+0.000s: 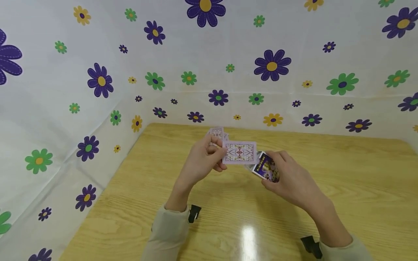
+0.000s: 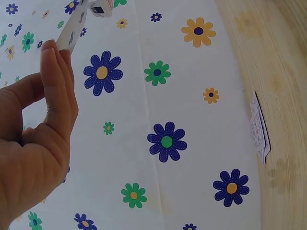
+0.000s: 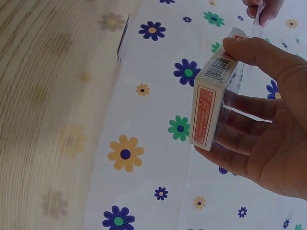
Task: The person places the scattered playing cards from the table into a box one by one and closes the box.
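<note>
Left hand: your left hand [image 1: 204, 159] is raised over the wooden table [image 1: 343, 188], thumb and fingertips pinching the left edge of a single card. In the left wrist view the fingers [image 2: 60, 81] stand upright and close together, with the card's edge showing above them.

Card: the playing card [image 1: 240, 152] is held back-up and roughly level, its pink ornamental pattern facing you. It sits between your two hands, its right end next to the card box. It is off the table.

Loose cards: a few more cards [image 1: 218, 133] lie back-up on the table beyond your left hand, near the far edge and overlapping one another. The left wrist view shows them [image 2: 259, 129] lying flat by the table edge.

Card box: the card box [image 1: 266, 166] is in the air just right of the card, tilted, with a purple and yellow printed face. The right wrist view shows its barcode end and a red-printed side [image 3: 206, 112], with clear wrap on it.

Right hand: your right hand [image 1: 290, 177] wraps the box, thumb on top and fingers [image 3: 244, 127] curled beneath it.

Surround: a white flowered cloth [image 1: 98, 79] backs the table at left and rear.
</note>
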The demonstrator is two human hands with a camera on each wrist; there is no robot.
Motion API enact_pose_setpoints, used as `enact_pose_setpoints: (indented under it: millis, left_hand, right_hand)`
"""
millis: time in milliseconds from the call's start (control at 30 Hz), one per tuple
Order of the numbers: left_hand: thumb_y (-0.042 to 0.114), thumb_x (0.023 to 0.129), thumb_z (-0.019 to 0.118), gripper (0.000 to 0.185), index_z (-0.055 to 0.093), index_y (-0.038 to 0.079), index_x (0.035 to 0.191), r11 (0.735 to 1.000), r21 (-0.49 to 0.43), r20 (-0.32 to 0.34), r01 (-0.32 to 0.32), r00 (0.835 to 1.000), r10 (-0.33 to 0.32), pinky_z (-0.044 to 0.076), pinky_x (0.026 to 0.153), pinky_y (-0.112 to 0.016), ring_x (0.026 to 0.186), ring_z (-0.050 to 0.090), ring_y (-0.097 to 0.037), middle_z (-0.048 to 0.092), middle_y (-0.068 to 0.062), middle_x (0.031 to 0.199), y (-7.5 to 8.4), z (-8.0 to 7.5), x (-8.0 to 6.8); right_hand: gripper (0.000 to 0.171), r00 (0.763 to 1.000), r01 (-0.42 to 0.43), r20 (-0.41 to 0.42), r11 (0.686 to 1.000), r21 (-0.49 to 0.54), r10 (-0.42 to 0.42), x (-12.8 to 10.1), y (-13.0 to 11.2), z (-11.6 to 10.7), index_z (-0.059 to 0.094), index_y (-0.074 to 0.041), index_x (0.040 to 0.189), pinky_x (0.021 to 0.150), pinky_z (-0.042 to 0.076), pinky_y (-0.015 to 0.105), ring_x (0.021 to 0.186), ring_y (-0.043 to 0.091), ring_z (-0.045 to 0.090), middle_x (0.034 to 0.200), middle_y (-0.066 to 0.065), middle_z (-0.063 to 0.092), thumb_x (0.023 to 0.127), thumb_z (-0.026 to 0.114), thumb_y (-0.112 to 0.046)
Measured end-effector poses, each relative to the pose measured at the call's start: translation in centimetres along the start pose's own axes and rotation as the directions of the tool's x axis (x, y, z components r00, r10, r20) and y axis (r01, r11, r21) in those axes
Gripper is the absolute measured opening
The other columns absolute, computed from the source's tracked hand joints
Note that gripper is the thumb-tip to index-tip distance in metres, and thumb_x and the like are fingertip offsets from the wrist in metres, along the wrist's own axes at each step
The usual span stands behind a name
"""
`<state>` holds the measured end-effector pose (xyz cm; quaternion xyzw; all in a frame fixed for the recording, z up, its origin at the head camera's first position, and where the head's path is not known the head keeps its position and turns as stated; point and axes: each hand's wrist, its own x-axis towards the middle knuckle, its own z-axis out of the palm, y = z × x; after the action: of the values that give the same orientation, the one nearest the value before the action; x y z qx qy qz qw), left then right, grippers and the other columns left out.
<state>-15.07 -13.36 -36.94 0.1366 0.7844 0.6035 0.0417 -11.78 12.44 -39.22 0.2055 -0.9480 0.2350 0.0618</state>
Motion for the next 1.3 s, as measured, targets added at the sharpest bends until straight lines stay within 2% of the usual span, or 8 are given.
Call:
enact_pose_setpoints:
  millis: [200, 333, 633, 967, 1167, 1233, 1300]
  left_hand:
    - [0.008, 0.099, 0.058, 0.012, 0.052, 0.004, 0.109, 0.999, 0.039, -0.014, 0.001, 1.000, 0.000, 0.060, 0.062, -0.041, 0.066, 0.069, -0.034, 0.071, -0.014, 0.082, 0.2, 0.2, -0.1]
    - [0.009, 0.099, 0.058, 0.012, 0.053, 0.004, 0.109, 0.997, 0.080, -0.031, -0.019, 0.999, 0.022, 0.060, 0.061, -0.038, 0.066, 0.068, -0.036, 0.069, -0.010, 0.080, 0.3, 0.4, -0.2]
    - [0.007, 0.099, 0.057, 0.009, 0.055, 0.005, 0.107, 0.993, 0.100, -0.079, -0.065, 0.994, 0.073, 0.059, 0.058, -0.033, 0.061, 0.067, -0.028, 0.068, -0.009, 0.077, 0.5, 0.5, -0.3]
    - [0.006, 0.099, 0.059, 0.012, 0.055, 0.003, 0.110, 0.984, 0.154, -0.024, -0.085, 0.996, 0.090, 0.059, 0.058, -0.030, 0.060, 0.066, -0.024, 0.067, -0.011, 0.076, 0.7, 0.9, -0.5]
    - [0.005, 0.098, 0.059, 0.012, 0.058, 0.003, 0.110, 0.974, 0.203, -0.028, -0.101, 0.994, 0.109, 0.058, 0.057, -0.029, 0.057, 0.064, -0.019, 0.067, -0.009, 0.074, 0.8, 1.1, -0.6]
    - [0.005, 0.098, 0.059, 0.012, 0.058, 0.003, 0.110, 0.971, 0.217, -0.028, -0.104, 0.993, 0.112, 0.058, 0.056, -0.029, 0.058, 0.065, -0.023, 0.068, -0.008, 0.075, 0.7, 1.1, -0.6]
    - [0.005, 0.098, 0.060, 0.013, 0.059, 0.003, 0.111, 0.967, 0.230, -0.026, -0.110, 0.993, 0.119, 0.058, 0.056, -0.028, 0.057, 0.065, -0.021, 0.068, -0.007, 0.075, 0.7, 1.1, -0.6]
  right_hand:
    - [0.075, 1.000, 0.009, -0.005, 1.000, -0.018, -0.009, 0.0, 0.0, 0.0, 0.046, 0.000, 0.140, 0.063, 0.048, 0.028, 0.087, 0.022, 0.055, 0.121, 0.019, 0.055, 0.079, 0.082, -0.024]
    - [0.075, 1.000, 0.019, -0.010, 1.000, -0.023, -0.019, 0.0, 0.0, 0.0, 0.046, 0.000, 0.140, 0.063, 0.048, 0.027, 0.086, 0.021, 0.055, 0.121, 0.019, 0.056, 0.079, 0.083, -0.025]
    - [0.074, 1.000, 0.024, -0.016, 0.999, -0.031, -0.024, 0.0, -0.1, 0.0, 0.047, 0.000, 0.139, 0.064, 0.048, 0.028, 0.086, 0.022, 0.055, 0.123, 0.019, 0.056, 0.079, 0.082, -0.025]
    - [0.075, 1.000, 0.022, -0.008, 1.000, -0.023, -0.022, -0.1, -0.1, 0.0, 0.046, 0.000, 0.140, 0.064, 0.048, 0.029, 0.087, 0.021, 0.056, 0.120, 0.019, 0.058, 0.079, 0.082, -0.025]
    - [0.074, 1.000, 0.019, 0.001, 0.999, -0.027, -0.019, 0.0, -0.2, 0.0, 0.047, -0.001, 0.139, 0.065, 0.049, 0.029, 0.087, 0.021, 0.056, 0.118, 0.017, 0.058, 0.080, 0.082, -0.026]
    - [0.074, 1.000, 0.020, 0.003, 0.999, -0.027, -0.020, 0.0, -0.2, 0.0, 0.047, -0.001, 0.139, 0.065, 0.049, 0.029, 0.087, 0.021, 0.056, 0.118, 0.017, 0.059, 0.079, 0.082, -0.025]
    - [0.074, 1.000, 0.021, 0.004, 0.999, -0.030, -0.021, 0.0, -0.2, 0.0, 0.047, -0.001, 0.139, 0.065, 0.049, 0.029, 0.086, 0.021, 0.056, 0.117, 0.017, 0.059, 0.079, 0.082, -0.026]
